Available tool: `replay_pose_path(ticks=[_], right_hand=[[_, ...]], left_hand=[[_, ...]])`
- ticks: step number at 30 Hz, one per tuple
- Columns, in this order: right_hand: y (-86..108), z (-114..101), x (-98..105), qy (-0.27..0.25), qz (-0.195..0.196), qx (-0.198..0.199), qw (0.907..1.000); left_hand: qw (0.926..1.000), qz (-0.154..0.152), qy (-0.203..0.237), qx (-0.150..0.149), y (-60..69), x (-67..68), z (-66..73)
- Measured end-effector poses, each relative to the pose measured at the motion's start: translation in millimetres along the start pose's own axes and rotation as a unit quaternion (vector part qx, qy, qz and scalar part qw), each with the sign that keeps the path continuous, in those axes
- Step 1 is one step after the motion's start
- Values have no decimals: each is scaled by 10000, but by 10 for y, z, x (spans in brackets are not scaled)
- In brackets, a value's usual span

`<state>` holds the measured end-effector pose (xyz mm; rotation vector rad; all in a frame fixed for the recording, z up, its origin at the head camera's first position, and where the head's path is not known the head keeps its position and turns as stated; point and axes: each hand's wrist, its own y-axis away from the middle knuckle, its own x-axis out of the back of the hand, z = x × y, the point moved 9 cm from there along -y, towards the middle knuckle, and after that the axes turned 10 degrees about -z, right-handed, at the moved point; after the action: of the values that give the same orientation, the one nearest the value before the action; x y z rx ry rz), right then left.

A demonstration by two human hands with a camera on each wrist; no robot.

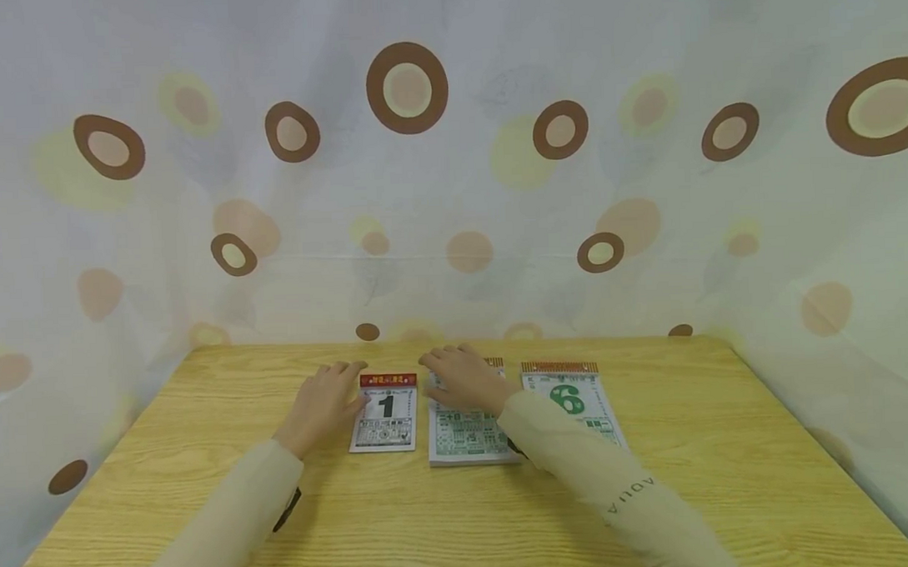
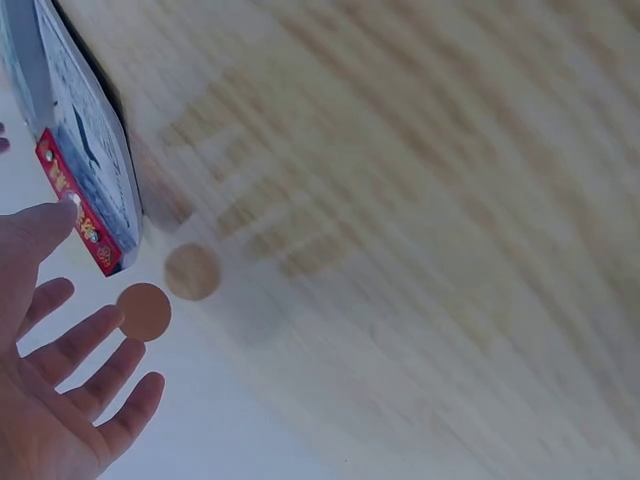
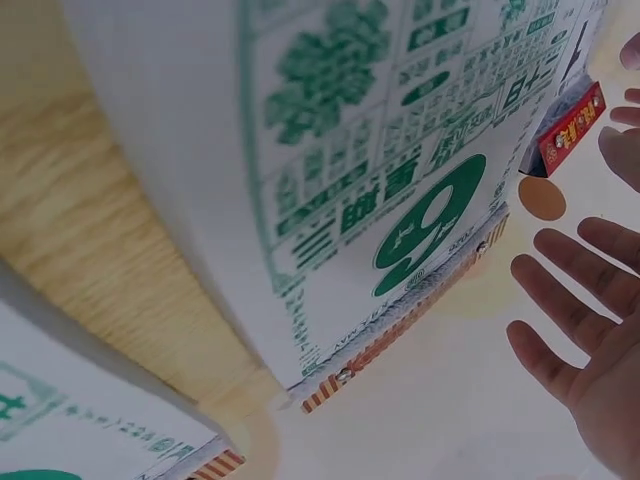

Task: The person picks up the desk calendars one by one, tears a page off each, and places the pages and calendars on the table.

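Three tear-off calendars lie in a row on the wooden table. The small left calendar (image 1: 384, 434) has a red header and a black 1. Beside its left edge is my left hand (image 1: 325, 406), fingers loosely spread; in the left wrist view the thumb (image 2: 45, 228) overlaps the red header, and contact cannot be told. Over the upper part of the thick middle calendar (image 1: 467, 440) reaches my right hand (image 1: 466, 378), hiding most of its top. Green print and a green numeral show on that calendar in the right wrist view. The right hand's fingers (image 3: 570, 300) are extended, holding nothing.
The right calendar (image 1: 566, 399), with a green 6 and an orange-striped header, lies partly under the right sleeve (image 1: 580, 446). A white dotted curtain (image 1: 466, 191) surrounds the wooden table (image 1: 402, 527) at the back and sides.
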<state>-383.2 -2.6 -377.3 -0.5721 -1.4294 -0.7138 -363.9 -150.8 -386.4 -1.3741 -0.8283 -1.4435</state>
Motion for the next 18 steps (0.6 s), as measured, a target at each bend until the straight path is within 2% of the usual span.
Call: replay_pose_path(ticks=[9,18], right_hand=[[-245,4,-111,-186,-234,14,9996],[-365,22,-199,-309,-365,-2,9989]], left_hand=[[9997,-95,231,55,-95,-40,-54],[9986,-222,461,132,-125,-78,-99]])
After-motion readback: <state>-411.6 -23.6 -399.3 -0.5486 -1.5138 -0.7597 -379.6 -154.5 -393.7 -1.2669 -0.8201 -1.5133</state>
